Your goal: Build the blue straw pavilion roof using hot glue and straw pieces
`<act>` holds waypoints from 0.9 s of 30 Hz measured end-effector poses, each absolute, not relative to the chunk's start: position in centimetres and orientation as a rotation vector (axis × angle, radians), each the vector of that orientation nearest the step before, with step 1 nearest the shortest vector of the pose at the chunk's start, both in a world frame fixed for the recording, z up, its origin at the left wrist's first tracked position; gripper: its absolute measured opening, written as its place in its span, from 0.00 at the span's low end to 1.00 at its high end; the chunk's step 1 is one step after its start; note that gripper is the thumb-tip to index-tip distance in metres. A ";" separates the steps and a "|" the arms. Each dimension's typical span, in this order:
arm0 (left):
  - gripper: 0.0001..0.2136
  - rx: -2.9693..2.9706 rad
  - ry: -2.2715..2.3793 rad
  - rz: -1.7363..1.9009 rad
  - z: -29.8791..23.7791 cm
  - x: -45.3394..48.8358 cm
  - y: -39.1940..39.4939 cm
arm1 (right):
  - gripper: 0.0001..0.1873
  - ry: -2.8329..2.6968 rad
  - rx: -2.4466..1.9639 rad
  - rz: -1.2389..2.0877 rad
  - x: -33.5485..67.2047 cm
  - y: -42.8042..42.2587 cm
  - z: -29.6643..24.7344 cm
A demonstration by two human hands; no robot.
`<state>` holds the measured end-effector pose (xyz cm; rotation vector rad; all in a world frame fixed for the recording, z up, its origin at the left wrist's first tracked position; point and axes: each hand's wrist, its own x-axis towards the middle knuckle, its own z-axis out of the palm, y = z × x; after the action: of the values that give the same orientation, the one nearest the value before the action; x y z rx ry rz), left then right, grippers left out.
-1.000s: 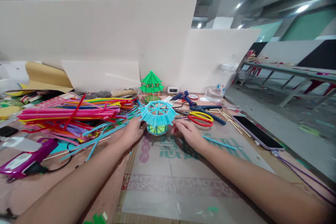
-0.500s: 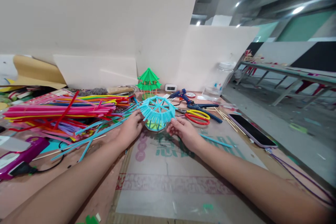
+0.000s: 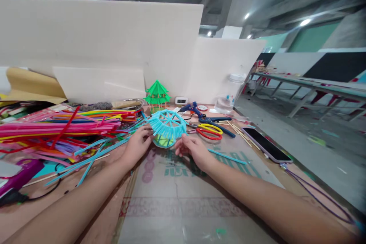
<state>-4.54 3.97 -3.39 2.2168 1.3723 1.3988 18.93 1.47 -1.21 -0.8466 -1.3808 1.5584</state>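
Observation:
A small light-blue pavilion model [image 3: 168,122], built from fuzzy sticks, has an open spoked roof with a fringe of short strips over a yellow-green base [image 3: 165,141]. It is held low over the plastic-covered work surface. My left hand [image 3: 140,143] has its fingers closed at the model's left edge. On the other side, my right hand [image 3: 193,149] is curled with thumb and fingers against the lower right rim; the exact contact is partly hidden. Just behind stands a green tiered pavilion model [image 3: 157,93].
Bundles of coloured fuzzy sticks [image 3: 65,126] lie at left, near a purple plug device [image 3: 23,177]. Scissors [image 3: 210,131], blue pliers [image 3: 217,120], a glue gun [image 3: 194,108], wooden sticks [image 3: 240,133] and a phone [image 3: 265,145] lie at right. A plastic jar [image 3: 236,84] stands behind.
The camera view has turned slightly right and up, so everything sits further left and lower. Both hands stay at the blue model, with my right fingers slightly further under its rim.

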 end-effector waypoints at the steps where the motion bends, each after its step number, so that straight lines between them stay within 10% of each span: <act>1: 0.08 2.202 1.366 1.427 -3.4 -4.5 3.9 | 0.30 -1.418 -0.840 1.553 18.9 1.3 -1.2; 27: 0.06 2.143 1.370 1.435 -2.5 -4.0 3.0 | 0.23 -1.182 -0.875 1.659 19.1 1.4 -1.2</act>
<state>-4.04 3.05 -2.47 2.1434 1.3700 1.4349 19.06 1.38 -1.16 -0.8749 -1.1817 1.6586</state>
